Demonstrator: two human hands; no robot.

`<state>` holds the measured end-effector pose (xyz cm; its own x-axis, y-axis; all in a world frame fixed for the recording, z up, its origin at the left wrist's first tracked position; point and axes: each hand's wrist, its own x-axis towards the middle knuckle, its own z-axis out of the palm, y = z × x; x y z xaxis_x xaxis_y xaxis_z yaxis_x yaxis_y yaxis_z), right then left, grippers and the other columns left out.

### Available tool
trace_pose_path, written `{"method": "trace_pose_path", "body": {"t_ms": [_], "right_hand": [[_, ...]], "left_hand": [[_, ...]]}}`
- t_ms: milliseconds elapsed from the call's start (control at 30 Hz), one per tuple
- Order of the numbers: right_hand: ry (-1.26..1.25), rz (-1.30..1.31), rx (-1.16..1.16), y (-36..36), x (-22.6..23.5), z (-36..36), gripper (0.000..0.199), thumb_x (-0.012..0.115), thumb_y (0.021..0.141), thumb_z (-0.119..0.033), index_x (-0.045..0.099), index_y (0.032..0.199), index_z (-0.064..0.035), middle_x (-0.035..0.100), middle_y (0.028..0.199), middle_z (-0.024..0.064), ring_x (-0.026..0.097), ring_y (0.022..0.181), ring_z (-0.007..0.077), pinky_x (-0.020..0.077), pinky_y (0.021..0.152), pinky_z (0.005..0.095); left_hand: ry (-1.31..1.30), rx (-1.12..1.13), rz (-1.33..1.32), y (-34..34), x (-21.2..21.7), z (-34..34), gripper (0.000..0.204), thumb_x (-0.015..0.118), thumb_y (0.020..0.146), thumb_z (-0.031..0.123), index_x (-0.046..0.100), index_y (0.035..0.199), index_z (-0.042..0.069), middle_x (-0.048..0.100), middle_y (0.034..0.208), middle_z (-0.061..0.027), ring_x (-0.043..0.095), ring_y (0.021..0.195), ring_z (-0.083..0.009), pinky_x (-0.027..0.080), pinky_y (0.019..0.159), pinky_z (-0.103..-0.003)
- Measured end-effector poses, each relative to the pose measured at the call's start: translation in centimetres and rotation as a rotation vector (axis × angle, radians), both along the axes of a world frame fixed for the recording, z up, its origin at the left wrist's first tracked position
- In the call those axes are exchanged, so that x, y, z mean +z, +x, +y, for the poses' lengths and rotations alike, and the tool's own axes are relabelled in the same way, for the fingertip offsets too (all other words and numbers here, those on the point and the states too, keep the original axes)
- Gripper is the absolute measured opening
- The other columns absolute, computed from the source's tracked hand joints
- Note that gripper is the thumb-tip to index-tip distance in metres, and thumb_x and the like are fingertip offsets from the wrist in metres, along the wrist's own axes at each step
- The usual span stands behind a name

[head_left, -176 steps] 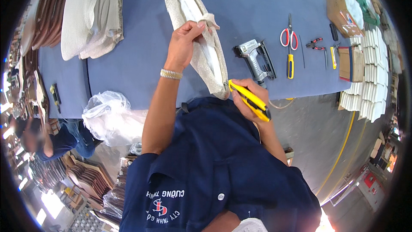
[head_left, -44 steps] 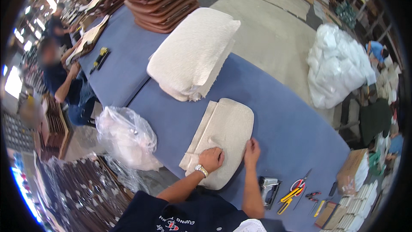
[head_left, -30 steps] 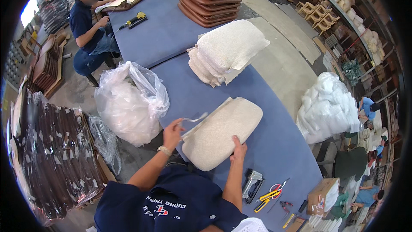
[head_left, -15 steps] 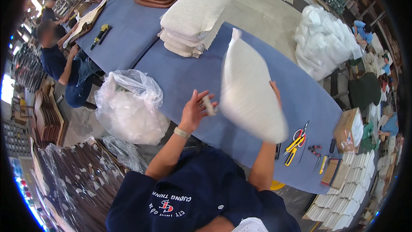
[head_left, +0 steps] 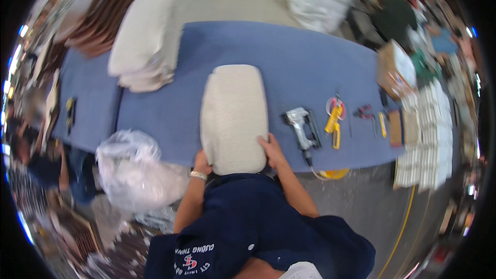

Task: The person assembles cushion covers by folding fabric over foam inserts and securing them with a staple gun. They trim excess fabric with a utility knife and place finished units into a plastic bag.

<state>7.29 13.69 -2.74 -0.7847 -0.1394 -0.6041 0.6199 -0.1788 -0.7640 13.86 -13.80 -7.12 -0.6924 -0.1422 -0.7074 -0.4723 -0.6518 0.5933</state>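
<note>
Cushion [head_left: 233, 116] lies flat at the table's [head_left: 310, 62] near edge; it looks soft, light, bulky. Left hand [head_left: 202, 163] and right hand [head_left: 272, 150] grip its near corners, the best hold.

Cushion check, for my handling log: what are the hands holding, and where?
The cushion, by its near corners: left hand and right hand.
</note>
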Motion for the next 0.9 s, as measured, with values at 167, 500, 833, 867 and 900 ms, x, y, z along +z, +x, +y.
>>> {"method": "trace_pose_path", "body": {"t_ms": [167,500,833,867,900], "right_hand": [[-0.082,-0.061,-0.001,2.3,2.6,-1.5,0.081,0.078,0.093,-0.032,0.037,0.151,0.0053,0.057,0.140,0.0215,0.057,0.127,0.0272,0.0509,0.103,0.0399],[0.143,0.168,-0.127,3.9,7.3,-4.4,0.080,0.084,0.085,-0.025,0.044,0.147,0.0050,0.062,0.134,0.0179,0.061,0.120,0.0252,0.0486,0.103,0.0382],[-0.120,0.469,-0.566,4.2,14.1,1.4,0.078,0.081,0.087,-0.014,0.040,0.152,-0.0020,0.057,0.142,0.0117,0.056,0.127,0.0221,0.0445,0.109,0.0394],[-0.247,0.482,-0.669,4.1,13.9,1.8,0.080,0.081,0.087,-0.012,0.038,0.153,-0.0029,0.055,0.144,0.0110,0.055,0.129,0.0224,0.0437,0.111,0.0404],[-0.368,0.528,-0.718,3.7,13.2,2.2,0.083,0.082,0.087,-0.009,0.034,0.155,-0.0060,0.052,0.148,0.0098,0.051,0.134,0.0237,0.0420,0.114,0.0434]], "left_hand": [[-0.062,-0.059,-0.014,-1.0,0.4,-0.9,0.052,0.054,0.106,0.032,0.049,0.145,-0.002,0.064,0.135,-0.0179,0.065,0.120,-0.0354,0.055,0.101,-0.052],[0.228,-0.261,0.120,-6.5,-6.5,-4.4,0.064,0.041,0.108,0.050,0.042,0.153,0.004,0.056,0.147,-0.0179,0.060,0.129,-0.0359,0.054,0.104,-0.051],[0.538,-0.272,0.200,-15.7,6.1,7.8,0.066,0.047,0.107,0.049,0.041,0.153,0.002,0.056,0.146,-0.0172,0.061,0.124,-0.0357,0.054,0.103,-0.048],[0.570,-0.283,0.236,-16.9,8.5,9.7,0.066,0.048,0.107,0.049,0.041,0.153,0.002,0.057,0.146,-0.0171,0.062,0.123,-0.0356,0.054,0.103,-0.048],[0.580,-0.294,0.287,-17.7,10.6,11.6,0.067,0.048,0.107,0.049,0.041,0.153,0.001,0.057,0.146,-0.0170,0.062,0.123,-0.0355,0.054,0.103,-0.047]]}}
